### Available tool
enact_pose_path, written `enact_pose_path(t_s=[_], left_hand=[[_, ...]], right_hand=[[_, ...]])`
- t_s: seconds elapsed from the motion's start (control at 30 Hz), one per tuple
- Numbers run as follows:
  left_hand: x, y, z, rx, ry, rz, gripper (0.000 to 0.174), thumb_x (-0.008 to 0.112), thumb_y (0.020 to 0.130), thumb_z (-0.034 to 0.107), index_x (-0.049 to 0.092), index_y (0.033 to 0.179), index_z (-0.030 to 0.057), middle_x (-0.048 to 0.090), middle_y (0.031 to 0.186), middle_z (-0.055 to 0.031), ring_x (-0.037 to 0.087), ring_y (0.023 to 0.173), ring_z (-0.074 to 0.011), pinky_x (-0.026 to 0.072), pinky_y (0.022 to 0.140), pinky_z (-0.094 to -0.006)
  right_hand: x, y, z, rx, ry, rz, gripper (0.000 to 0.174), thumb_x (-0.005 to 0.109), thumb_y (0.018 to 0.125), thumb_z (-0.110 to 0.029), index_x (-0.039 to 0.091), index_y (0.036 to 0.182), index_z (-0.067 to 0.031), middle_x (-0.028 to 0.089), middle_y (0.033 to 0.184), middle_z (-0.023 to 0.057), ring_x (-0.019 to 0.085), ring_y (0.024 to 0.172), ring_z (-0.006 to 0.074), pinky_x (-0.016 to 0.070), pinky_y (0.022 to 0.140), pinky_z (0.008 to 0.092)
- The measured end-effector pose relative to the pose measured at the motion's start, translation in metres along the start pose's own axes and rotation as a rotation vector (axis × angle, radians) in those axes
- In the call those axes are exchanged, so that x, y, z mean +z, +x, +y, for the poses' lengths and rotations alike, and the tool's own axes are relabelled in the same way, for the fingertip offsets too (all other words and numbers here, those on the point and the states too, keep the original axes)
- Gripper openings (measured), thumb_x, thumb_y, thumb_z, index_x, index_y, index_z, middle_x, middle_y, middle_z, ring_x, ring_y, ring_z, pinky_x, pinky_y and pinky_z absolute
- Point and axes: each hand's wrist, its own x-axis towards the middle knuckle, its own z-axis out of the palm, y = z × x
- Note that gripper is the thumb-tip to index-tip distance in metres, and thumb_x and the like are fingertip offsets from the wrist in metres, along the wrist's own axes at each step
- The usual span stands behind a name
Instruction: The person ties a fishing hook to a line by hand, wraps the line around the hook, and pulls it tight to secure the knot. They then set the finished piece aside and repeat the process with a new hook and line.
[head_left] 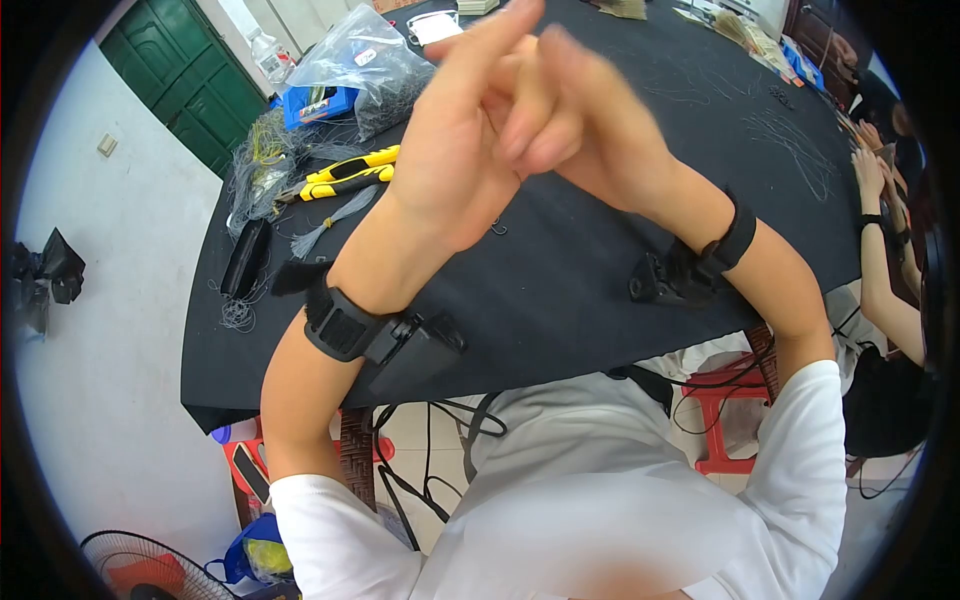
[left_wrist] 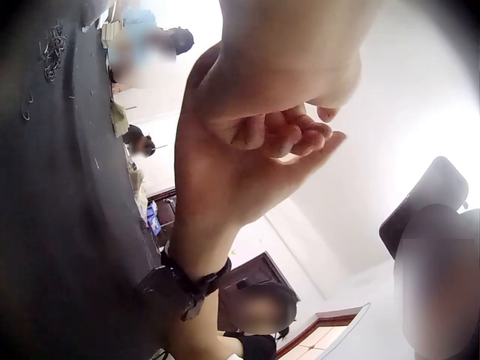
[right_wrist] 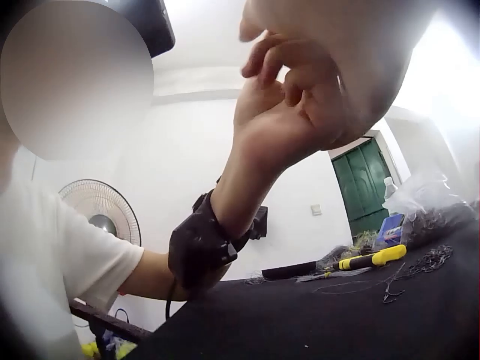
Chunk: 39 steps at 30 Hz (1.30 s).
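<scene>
Both hands are raised over the black-covered table, palms close and fingers crossing each other, blurred at the tips in the head view. My left hand (head_left: 445,160) is bent back at the wrist. Against it lies my right hand (head_left: 615,145), its fingers loosely bent among the left ones. In the left wrist view the right hand (left_wrist: 214,169) shows behind the near left hand (left_wrist: 289,67). The right wrist view has the left hand (right_wrist: 281,131) partly covered by the right. No object shows between them. Each wrist wears a black strap with a camera.
On the table's left lie yellow-and-black handled pliers (head_left: 345,184), a black case (head_left: 246,258), tangled line (head_left: 262,160) and a clear plastic bag (head_left: 365,50) by a blue box (head_left: 318,104). Small hooks (head_left: 498,228) lie mid-table. Another person's arm (head_left: 885,270) is at the right edge.
</scene>
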Motion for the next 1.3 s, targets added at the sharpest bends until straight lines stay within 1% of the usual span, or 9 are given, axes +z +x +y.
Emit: enact_pose_path(t_s=[0.27, 0.33, 0.43, 0.53, 0.57, 0.67, 0.8, 1.13, 1.3], left_hand=[[0.004, -0.007, 0.01, 0.13, 0.285, 0.216, 0.046, 0.035, 0.081, 0.01, 0.035, 0.035, 0.0071, 0.056, 0.077, -0.0112, 0.041, 0.073, -0.0154, 0.0335, 0.059, -0.0247], [0.001, -0.005, 0.011, 0.101, 0.278, 0.235, 0.048, 0.035, 0.082, 0.012, 0.033, 0.035, 0.0074, 0.057, 0.076, -0.0108, 0.041, 0.072, -0.0151, 0.034, 0.059, -0.0249], [0.004, -0.003, 0.013, 0.187, 0.394, 0.185, 0.046, 0.036, 0.085, 0.016, 0.043, 0.041, 0.0047, 0.059, 0.075, -0.0103, 0.045, 0.07, -0.015, 0.0353, 0.06, -0.0247], [-0.004, 0.001, 0.021, 0.133, 0.649, 0.17, 0.043, 0.037, 0.087, 0.023, 0.056, 0.057, 0.0007, 0.06, 0.075, -0.01, 0.049, 0.067, -0.0149, 0.0374, 0.062, -0.0246], [-0.011, 0.0, 0.029, 0.02, 0.795, 0.092, 0.039, 0.039, 0.088, 0.027, 0.061, 0.074, -0.0013, 0.061, 0.074, -0.0079, 0.051, 0.066, -0.0129, 0.0392, 0.063, -0.024], [-0.021, -0.015, 0.03, -0.216, 1.248, 0.007, 0.034, 0.043, 0.087, 0.025, 0.062, 0.075, -0.0012, 0.062, 0.075, -0.0057, 0.052, 0.068, -0.0101, 0.0409, 0.064, -0.0229], [-0.043, -0.037, 0.018, -0.392, 1.634, -0.093, 0.016, 0.057, 0.077, 0.013, 0.063, 0.082, -0.0002, 0.063, 0.075, -0.006, 0.059, 0.07, -0.0132, 0.0451, 0.065, -0.0254], [-0.054, -0.045, 0.007, -0.295, 1.517, -0.135, 0.016, 0.066, 0.069, 0.007, 0.063, 0.084, 0.004, 0.062, 0.078, -0.0032, 0.057, 0.069, -0.011, 0.044, 0.064, -0.024], [-0.075, -0.047, -0.002, -0.369, 1.431, -0.082, 0.015, 0.066, 0.07, 0.008, 0.064, 0.084, 0.0043, 0.063, 0.077, -0.0011, 0.056, 0.067, -0.0079, 0.0427, 0.059, -0.0216]], right_hand=[[-0.017, 0.006, -0.013, 0.025, 0.215, -0.033, 0.073, 0.032, 0.084, -0.059, 0.036, 0.124, 0.003, 0.052, 0.106, 0.0179, 0.05, 0.094, 0.022, 0.0373, 0.087, 0.0332], [-0.027, 0.013, -0.002, 0.061, 0.056, 0.038, 0.07, 0.036, 0.085, -0.055, 0.035, 0.124, 0.0026, 0.051, 0.111, 0.0173, 0.05, 0.094, 0.0213, 0.0383, 0.086, 0.032], [-0.028, 0.014, 0.014, -0.084, 0.013, 0.121, 0.037, 0.04, 0.089, -0.038, 0.057, 0.098, -0.0057, 0.06, 0.086, 0.0042, 0.058, 0.082, 0.013, 0.0444, 0.067, 0.0286], [-0.039, 0.012, 0.021, 0.006, -0.344, 0.057, 0.033, 0.039, 0.089, -0.034, 0.057, 0.095, -0.0074, 0.06, 0.085, 0.0036, 0.057, 0.083, 0.0118, 0.0428, 0.069, 0.0292], [-0.043, 0.013, 0.023, 0.089, -0.346, 0.076, 0.029, 0.04, 0.088, -0.029, 0.059, 0.092, -0.0077, 0.06, 0.082, 0.0032, 0.058, 0.077, 0.0106, 0.0425, 0.064, 0.0253], [-0.046, 0.01, 0.031, 0.191, -0.427, 0.191, 0.024, 0.043, 0.087, -0.024, 0.06, 0.088, -0.0067, 0.06, 0.076, 0.0037, 0.057, 0.068, 0.0098, 0.0419, 0.059, 0.0211], [-0.051, 0.011, 0.048, 0.353, -0.663, -0.129, 0.018, 0.053, 0.078, -0.017, 0.061, 0.079, -0.0014, 0.058, 0.065, 0.0034, 0.055, 0.055, 0.0098, 0.044, 0.053, 0.0219], [-0.035, -0.003, 0.038, 0.279, -0.917, -0.468, 0.019, 0.066, 0.072, -0.018, 0.058, 0.078, -0.0024, 0.049, 0.055, 0.0028, 0.046, 0.048, 0.0111, 0.0365, 0.048, 0.0245], [-0.031, -0.002, 0.03, 0.323, -1.131, -0.527, 0.028, 0.067, 0.069, -0.028, 0.058, 0.078, -0.0024, 0.054, 0.059, 0.0075, 0.055, 0.056, 0.021, 0.0414, 0.052, 0.0313]])
